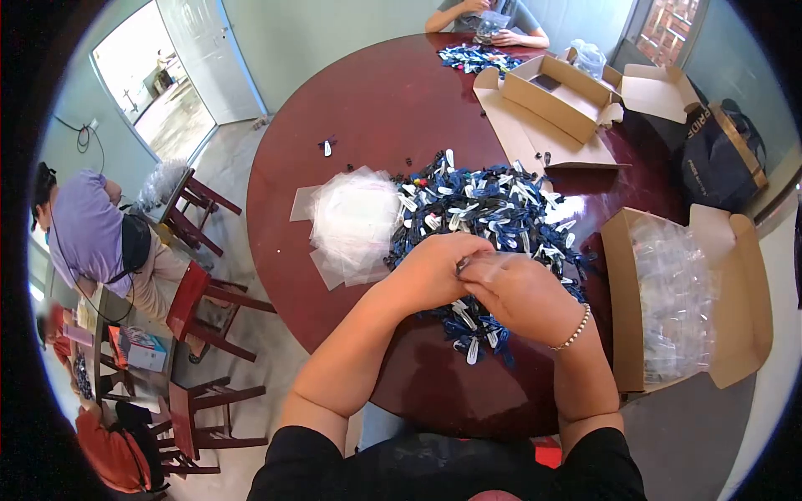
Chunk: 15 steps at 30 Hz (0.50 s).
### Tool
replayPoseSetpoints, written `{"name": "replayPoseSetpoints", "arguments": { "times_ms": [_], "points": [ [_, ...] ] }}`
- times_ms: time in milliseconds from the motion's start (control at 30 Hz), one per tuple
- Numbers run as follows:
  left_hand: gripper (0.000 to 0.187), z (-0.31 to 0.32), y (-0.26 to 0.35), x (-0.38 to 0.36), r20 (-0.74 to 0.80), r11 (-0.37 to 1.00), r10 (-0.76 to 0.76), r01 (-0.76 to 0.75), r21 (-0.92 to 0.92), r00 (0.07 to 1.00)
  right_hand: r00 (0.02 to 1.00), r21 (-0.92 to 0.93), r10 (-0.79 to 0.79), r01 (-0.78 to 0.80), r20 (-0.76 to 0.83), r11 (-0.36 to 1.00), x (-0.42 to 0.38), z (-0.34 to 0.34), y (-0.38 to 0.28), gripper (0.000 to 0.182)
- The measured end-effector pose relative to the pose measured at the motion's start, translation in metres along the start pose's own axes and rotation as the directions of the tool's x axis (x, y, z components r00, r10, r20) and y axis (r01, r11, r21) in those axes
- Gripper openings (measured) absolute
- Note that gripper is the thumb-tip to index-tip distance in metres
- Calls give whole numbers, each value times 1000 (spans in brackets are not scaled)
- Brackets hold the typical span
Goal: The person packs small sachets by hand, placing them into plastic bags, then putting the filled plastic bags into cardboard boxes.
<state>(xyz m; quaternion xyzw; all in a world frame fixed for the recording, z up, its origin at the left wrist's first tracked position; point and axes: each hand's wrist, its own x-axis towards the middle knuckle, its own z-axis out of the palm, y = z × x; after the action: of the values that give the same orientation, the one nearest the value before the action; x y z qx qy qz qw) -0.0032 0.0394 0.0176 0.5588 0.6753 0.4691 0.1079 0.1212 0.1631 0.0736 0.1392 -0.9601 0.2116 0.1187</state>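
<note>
My left hand [434, 271] and my right hand [522, 292] meet over the near side of a round dark-red table [368, 108]. Both pinch a small clear plastic bag [483, 263] between their fingers; what is inside it is hidden. Just beyond the hands lies a big pile of small blue and white pieces [493, 209]. A loose stack of clear plastic bags [355, 221] lies to the left of that pile. A bead bracelet [575, 330] circles my right wrist.
An open cardboard box [743, 292] with filled clear bags stands at my right. Another open box [555, 96] sits at the far side, where another person's hands [501, 33] hold a bag. A seated person [92, 234] and red chairs [200, 309] are at the left.
</note>
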Motion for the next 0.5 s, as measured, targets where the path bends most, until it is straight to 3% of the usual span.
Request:
{"name": "replayPoseSetpoints", "arguments": {
  "times_ms": [67, 233, 300, 400, 500],
  "points": [
    [38, 1, 0, -1, -9, 1000, 18, -18, -5, 1000, 999, 19, -19, 19, -39, 1000, -1, -2, -2, 11],
    [32, -1, 5, -2, 12, 984, -119, 120, -128, 993, 986, 107, -53, 71, -160, 992, -4, -4, 2, 13],
    [31, -3, 4, -1, 4, 988, -104, 104, -114, 995, 999, 77, 32, -29, -43, 997, -6, -19, 2, 11],
    [26, -5, 5, 0, -33, 976, -183, 177, -130, 983, 962, 271, 166, -104, -216, 957, -14, -36, 13, 15],
    [27, -1, -10, 0, -134, 979, -174, 157, -128, 975, 818, 384, 475, -345, -325, 857, -29, -50, 44, 15]
  ]
}}
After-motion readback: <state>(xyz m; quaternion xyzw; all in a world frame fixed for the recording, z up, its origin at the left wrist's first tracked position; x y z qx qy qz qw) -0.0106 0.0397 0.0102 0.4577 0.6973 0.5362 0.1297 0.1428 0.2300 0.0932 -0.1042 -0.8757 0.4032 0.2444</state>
